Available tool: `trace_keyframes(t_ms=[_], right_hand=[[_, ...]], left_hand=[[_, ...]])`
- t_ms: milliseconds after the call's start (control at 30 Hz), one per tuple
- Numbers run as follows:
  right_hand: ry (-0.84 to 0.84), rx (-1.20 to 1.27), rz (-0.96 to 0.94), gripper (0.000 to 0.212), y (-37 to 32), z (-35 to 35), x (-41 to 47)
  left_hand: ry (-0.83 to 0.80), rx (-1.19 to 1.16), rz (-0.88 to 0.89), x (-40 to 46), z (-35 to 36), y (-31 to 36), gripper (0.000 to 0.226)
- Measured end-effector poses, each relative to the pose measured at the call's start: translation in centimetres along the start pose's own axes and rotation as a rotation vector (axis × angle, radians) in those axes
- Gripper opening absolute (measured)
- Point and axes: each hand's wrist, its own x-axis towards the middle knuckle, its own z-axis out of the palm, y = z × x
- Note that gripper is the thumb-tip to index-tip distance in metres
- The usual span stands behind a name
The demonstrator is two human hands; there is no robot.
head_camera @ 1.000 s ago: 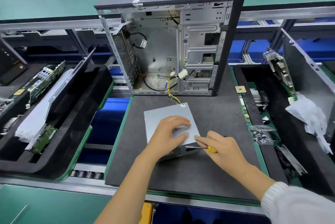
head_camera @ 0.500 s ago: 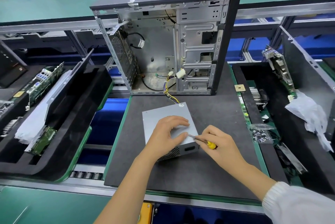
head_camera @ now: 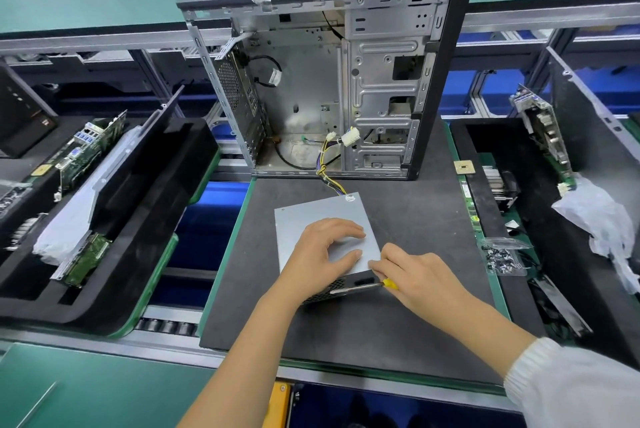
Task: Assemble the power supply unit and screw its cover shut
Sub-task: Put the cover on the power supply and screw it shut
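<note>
Head cam: grey power supply unit (head_camera: 322, 220) lies flat mid-mat on the dark work mat (head_camera: 398, 323), its far corner near the open PC case (head_camera: 332, 81), w/ a yellow/black wire bundle (head_camera: 330, 182) running from that corner into the case. Left hand (head_camera: 320, 254) rests on the cover, fingers spread & lightly bent, pressing down, not curled round anything. Right hand (head_camera: 419, 277) touches the unit's near-right corner & grips a yellow-handled screwdriver (head_camera: 367, 285); shaft lies along the unit's vented near side, tip hard to make out. Bare mat near & right of the unit. Mat's left edge drops to a blue gap, then a black foam tray (head_camera: 145, 220) w/ circuit boards. Bag of screws (head_camera: 504, 256) just past the mat's right edge. Right forearm cut off by frame edge.
</note>
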Motion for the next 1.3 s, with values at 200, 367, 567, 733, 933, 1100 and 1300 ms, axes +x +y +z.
trace_keyframes(t_ms=[200,367,567,733,933,1100,1300], right_hand=[[0.068,0.246,0.07,0.021,-0.1,-0.3,-0.5],[0.149,0.433,0.24,0.019,-0.8,0.2,-0.6],[0.152,0.419,0.214,0.023,-0.7,0.6,-0.9],[0.138,0.231,0.044,0.026,-0.4,0.2,-0.9],[0.145,0.174,-0.019,0.033,-0.5,0.5,-1.2],[0.183,0.317,0.164,0.029,-1.0,1.0,-1.3],[0.191,0.408,0.205,0.024,-1.4,1.0,-1.1]], left_hand=[[-0.076,0.028,0.084,0.0,0.1,0.0,0.028],[-0.089,0.019,0.09,-0.2,0.1,-0.2,0.031],[-0.085,0.021,0.077,0.0,0.1,-0.3,0.03],[-0.082,0.058,0.092,0.0,0.3,-0.1,0.028],[-0.085,0.077,0.087,0.1,0.3,0.1,0.03],[-0.092,0.087,0.078,0.0,0.2,0.2,0.032],[-0.098,0.087,0.063,0.0,0.1,0.3,0.032]])
